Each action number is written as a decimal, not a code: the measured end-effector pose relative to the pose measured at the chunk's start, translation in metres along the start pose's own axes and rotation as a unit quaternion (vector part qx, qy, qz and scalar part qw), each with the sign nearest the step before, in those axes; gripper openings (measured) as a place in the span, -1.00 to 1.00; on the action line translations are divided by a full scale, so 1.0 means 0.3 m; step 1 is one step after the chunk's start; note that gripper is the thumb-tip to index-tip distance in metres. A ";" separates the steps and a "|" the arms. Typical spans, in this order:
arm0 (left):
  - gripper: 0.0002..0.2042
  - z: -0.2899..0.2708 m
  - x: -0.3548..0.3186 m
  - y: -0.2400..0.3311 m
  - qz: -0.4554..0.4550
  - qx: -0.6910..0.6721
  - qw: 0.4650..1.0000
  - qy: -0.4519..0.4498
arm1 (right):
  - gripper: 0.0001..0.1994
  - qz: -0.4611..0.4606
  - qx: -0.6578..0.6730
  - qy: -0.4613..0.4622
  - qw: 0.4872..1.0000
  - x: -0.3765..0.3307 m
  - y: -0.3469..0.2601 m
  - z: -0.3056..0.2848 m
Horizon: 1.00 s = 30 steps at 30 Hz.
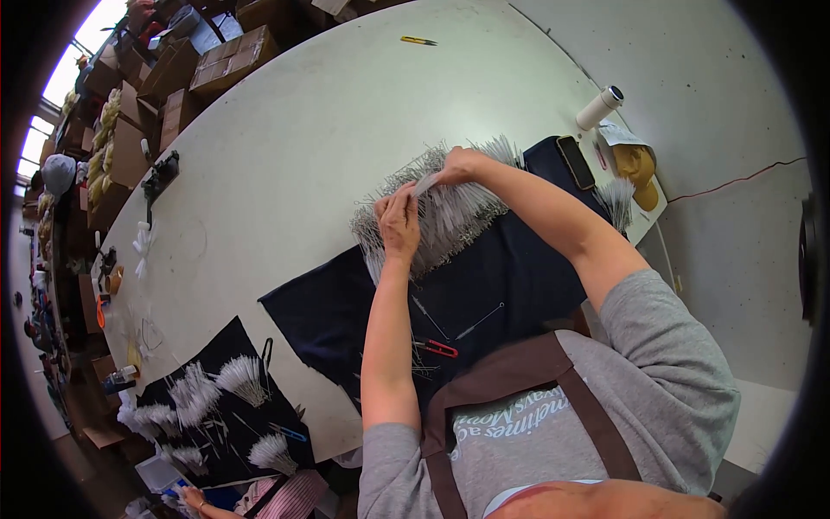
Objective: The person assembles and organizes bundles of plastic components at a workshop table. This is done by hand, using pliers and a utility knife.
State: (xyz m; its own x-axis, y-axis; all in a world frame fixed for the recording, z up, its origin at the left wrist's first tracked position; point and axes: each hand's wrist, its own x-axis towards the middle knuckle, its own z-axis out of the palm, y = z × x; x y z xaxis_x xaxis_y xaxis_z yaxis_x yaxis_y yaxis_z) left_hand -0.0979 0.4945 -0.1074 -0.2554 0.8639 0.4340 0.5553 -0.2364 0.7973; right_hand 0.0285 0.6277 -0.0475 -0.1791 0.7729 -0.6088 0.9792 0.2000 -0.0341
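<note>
Both hands [399, 221] [456, 164] grip one wire pile [450, 212]; one phone [576, 162].

We note a grey short-sleeved T-shirt with pale printed lettering across the chest, sleeves ending above the elbows. Over it we see a brown apron, its broad straps running up toward the shoulders and its bib edge crossing the chest. Both forearms are bare; we spot no watch or gloves.
</note>
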 end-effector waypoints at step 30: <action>-0.84 0.067 0.032 0.061 -0.098 -0.026 0.991 -0.088 | -0.27 -0.176 0.332 0.051 0.925 -0.023 0.154 0.085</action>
State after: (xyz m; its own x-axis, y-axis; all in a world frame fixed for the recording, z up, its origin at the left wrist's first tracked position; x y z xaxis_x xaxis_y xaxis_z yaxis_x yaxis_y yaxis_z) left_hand -0.0743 0.5074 -0.0971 -0.2092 0.9588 0.1922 0.4652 -0.0753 0.8820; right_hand 0.0773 0.6163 -0.0651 -0.4732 0.7900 -0.3898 0.6947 0.0626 -0.7166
